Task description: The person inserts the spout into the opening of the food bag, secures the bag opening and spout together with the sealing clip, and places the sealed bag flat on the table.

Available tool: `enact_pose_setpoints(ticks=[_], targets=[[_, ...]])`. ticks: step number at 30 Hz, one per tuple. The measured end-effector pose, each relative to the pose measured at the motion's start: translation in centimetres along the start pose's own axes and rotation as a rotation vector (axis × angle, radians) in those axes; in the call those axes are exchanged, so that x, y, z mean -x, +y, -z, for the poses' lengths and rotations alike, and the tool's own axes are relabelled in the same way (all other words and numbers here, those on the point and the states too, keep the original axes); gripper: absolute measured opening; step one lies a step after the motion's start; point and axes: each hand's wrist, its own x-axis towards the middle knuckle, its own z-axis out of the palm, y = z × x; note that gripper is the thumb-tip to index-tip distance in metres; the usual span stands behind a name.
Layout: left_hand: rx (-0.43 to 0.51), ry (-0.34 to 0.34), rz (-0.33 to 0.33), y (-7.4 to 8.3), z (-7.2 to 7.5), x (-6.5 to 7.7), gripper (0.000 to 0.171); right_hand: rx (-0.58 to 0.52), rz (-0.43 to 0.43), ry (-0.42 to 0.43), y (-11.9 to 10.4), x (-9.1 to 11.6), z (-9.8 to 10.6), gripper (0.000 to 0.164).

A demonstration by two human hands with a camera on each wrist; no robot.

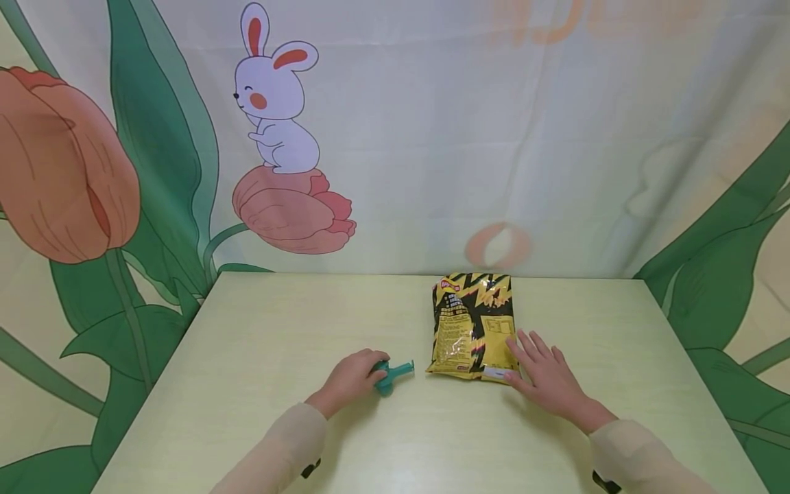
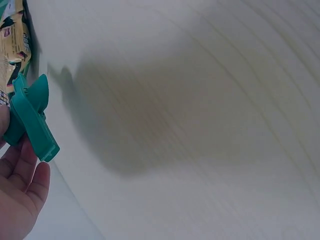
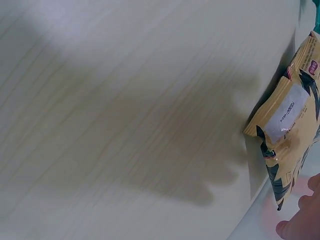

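Note:
My left hand (image 1: 354,379) pinches a teal-green plastic bag clip (image 1: 389,376) between thumb and fingers. One narrow arm of the clip points right, toward the snack bag. In the left wrist view the clip (image 2: 34,117) shows a long flat bar and a rounded part beside it. A yellow and black snack bag (image 1: 474,329) lies on the table, right of the clip. Fingers spread, my right hand (image 1: 546,377) is at the bag's lower right side, its fingertips overlapping the edge. The right wrist view shows the bag's end with a white printed label (image 3: 287,112).
The pale wood-grain table (image 1: 265,329) reaches back to a hanging cloth (image 1: 420,151) printed with a rabbit, tulips and leaves. The bag lies near the table's back edge. Long light sleeves (image 1: 636,453) cover both forearms.

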Motion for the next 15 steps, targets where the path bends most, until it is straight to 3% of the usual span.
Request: enact_pose_setpoints(ticks=[15], targets=[[-0.047,-0.041,-0.032,1.6,0.2,-0.1,0.028,0.000,0.061,0.032,-0.6,0.2,-0.2,0.063]])
